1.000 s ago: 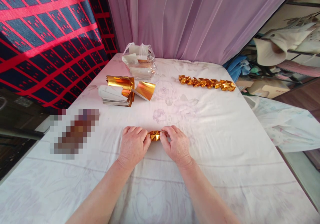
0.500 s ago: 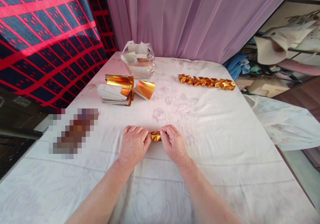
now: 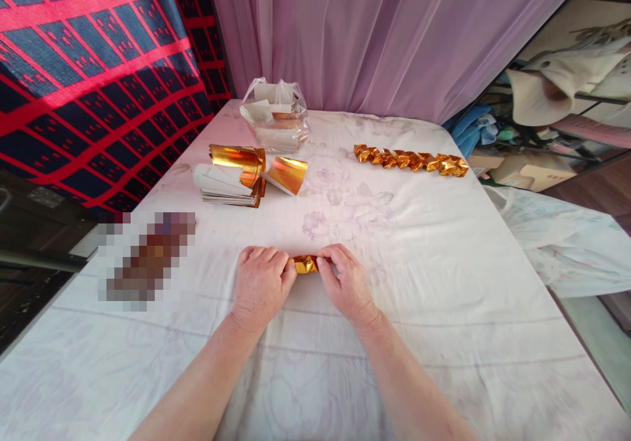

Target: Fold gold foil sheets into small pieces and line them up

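1. We see one small piece of gold foil (image 3: pixel 305 265), shiny, deep orange-gold in its darker parts and pale yellow where it catches the light.
2. Its surface is creased into uneven facets, and the part we can see looks like a short, thick bar.
3. It lies crosswise in front of us, its long side running left to right, roughly level.
4. The left fingers (image 3: pixel 288 275) pinch one end and the right fingers (image 3: pixel 324 269) the other, so we see only its middle.
5. It is low over the counter (image 3: pixel 434 263); we cannot tell whether its underside touches.
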Tool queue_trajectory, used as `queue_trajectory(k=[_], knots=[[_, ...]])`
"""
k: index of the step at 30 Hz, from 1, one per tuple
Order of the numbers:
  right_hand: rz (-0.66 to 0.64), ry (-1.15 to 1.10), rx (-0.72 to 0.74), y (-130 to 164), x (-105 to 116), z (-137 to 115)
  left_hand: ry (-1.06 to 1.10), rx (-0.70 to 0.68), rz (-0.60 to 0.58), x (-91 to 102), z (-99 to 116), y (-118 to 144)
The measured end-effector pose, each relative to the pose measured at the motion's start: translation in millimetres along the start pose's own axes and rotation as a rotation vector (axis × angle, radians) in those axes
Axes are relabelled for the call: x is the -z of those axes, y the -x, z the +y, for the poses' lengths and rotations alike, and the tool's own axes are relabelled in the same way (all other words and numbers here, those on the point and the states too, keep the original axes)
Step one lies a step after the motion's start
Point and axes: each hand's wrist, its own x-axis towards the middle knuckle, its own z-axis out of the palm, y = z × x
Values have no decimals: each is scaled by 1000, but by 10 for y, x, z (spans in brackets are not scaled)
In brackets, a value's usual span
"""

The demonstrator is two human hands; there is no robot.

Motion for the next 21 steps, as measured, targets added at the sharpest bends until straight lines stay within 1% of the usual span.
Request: queue_trajectory(k=[5, 12, 17, 21], knots=[[-31, -25, 8, -13, 25, 0, 9, 4, -6, -21, 1, 0], [-17, -24, -9, -12, 25, -11, 39, -2, -23, -18, -13, 2], [11, 141, -5, 12, 6, -5, 39, 35, 7, -5, -35, 12], [-15, 257, 17, 12, 17, -13, 38, 34, 13, 5, -31, 15]])
